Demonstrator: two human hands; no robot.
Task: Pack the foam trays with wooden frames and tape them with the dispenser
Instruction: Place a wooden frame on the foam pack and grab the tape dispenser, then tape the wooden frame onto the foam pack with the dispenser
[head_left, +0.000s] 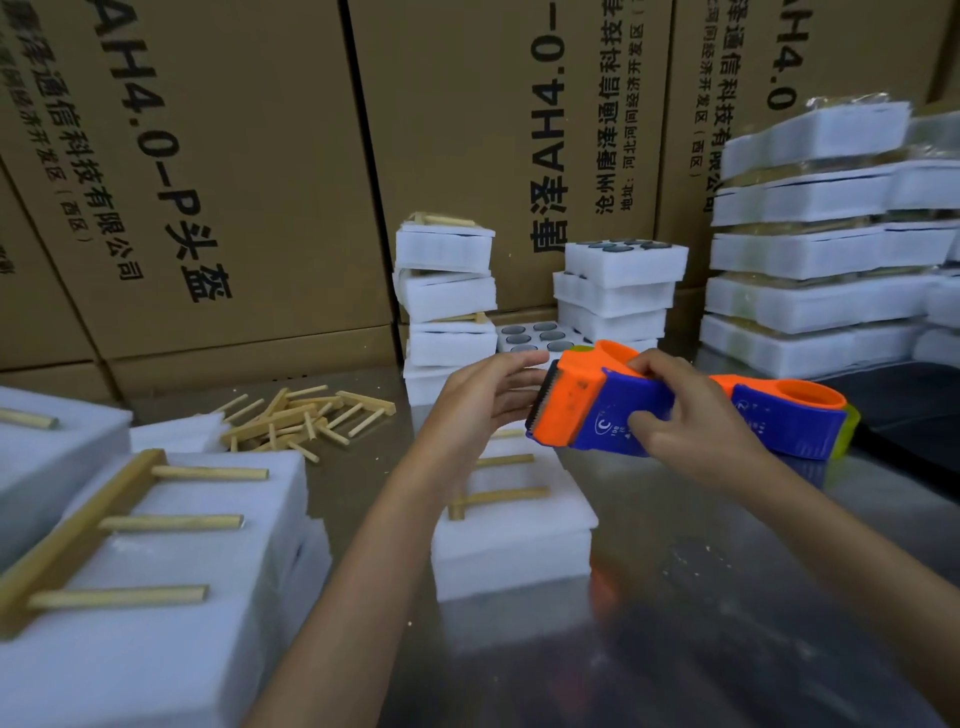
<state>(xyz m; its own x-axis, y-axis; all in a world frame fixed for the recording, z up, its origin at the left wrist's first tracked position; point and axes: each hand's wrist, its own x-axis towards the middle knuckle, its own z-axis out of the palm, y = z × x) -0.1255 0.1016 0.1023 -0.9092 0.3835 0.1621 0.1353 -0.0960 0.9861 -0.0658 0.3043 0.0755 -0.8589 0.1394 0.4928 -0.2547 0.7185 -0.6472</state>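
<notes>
My right hand (685, 423) grips an orange and blue tape dispenser (597, 402) in the air above the table, its toothed blade end pointing left. My left hand (485, 397) is held beside that blade end with the fingers stretched toward it; whether they touch tape I cannot tell. Below the hands lies a white foam tray (519, 540) with a comb-shaped wooden frame (498, 493) on top. A second dispenser (789, 415) of the same colours lies on the table behind my right hand.
Another foam tray (156, 597) with a wooden frame (104, 519) sits at the near left. Loose wooden sticks (301, 415) lie in a pile at the back. Foam tray stacks (447, 291) stand at centre, taped stacks (810, 244) at right, cardboard boxes (234, 156) behind.
</notes>
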